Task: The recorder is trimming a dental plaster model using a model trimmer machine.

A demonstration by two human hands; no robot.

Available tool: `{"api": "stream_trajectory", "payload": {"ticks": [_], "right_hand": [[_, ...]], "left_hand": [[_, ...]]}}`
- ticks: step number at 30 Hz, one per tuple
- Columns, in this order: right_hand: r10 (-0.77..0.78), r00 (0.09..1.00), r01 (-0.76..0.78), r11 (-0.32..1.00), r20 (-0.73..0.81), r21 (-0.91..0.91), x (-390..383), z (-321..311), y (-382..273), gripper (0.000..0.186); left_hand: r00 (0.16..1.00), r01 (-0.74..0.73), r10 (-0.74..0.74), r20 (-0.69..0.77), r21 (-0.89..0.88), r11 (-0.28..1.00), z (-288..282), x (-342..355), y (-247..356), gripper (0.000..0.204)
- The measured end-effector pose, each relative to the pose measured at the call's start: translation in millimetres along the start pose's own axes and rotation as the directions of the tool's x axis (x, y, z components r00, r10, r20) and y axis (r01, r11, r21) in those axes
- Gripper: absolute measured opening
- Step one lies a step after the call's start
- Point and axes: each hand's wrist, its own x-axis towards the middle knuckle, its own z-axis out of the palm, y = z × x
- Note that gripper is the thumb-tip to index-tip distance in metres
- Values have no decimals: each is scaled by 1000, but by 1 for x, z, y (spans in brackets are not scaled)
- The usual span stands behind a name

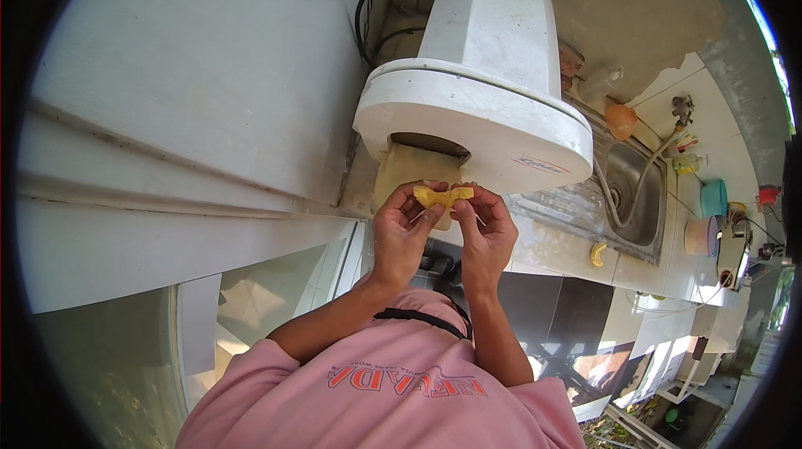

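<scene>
Both my hands are raised in front of a white machine [476, 119], close below the dark opening in its front. Between them they hold a small, irregular yellow piece [443, 196] with curved, raised ends; its exact kind is unclear, though it looks like fruit flesh. My left hand [405, 228] pinches its left end between thumb and fingers. At the other end, the thumb and fingers of my right hand [484, 232] grip it. A similar yellow piece [597, 254] lies on the counter edge to the right, touched by neither hand.
Right of the machine is a metal sink [639, 190] with a hose [626, 215] in it. An orange bowl-like thing [621, 121], a teal cup [713, 197] and a pink container [701, 236] stand around it. A pale wall [192, 73] rises on the left; black cables [364, 15] hang behind.
</scene>
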Motion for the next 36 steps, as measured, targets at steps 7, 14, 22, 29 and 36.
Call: {"api": "stream_trajectory", "payload": {"ticks": [7,14,22,29,36], "right_hand": [[-67,996,68,997,-51,26,-5,-40,-6,21],[30,959,-6,996,-280,86,25,-156,36,19],[-54,925,-230,708,-376,-667,123,-321,110,27],[-276,923,-51,601,-268,-797,142,-377,110,30],[-197,900,-225,554,-390,-801,55,-416,77,25]], "left_hand": [[997,23,-24,79,17,1000,35,-13,-15,28],[958,166,-206,201,202,965,77,-28,-38,58],[918,206,-296,266,319,925,111,-41,-58,35],[938,213,-292,188,352,911,122,-44,-68,32],[959,237,-275,74,327,915,104,-43,-70,29]]}}
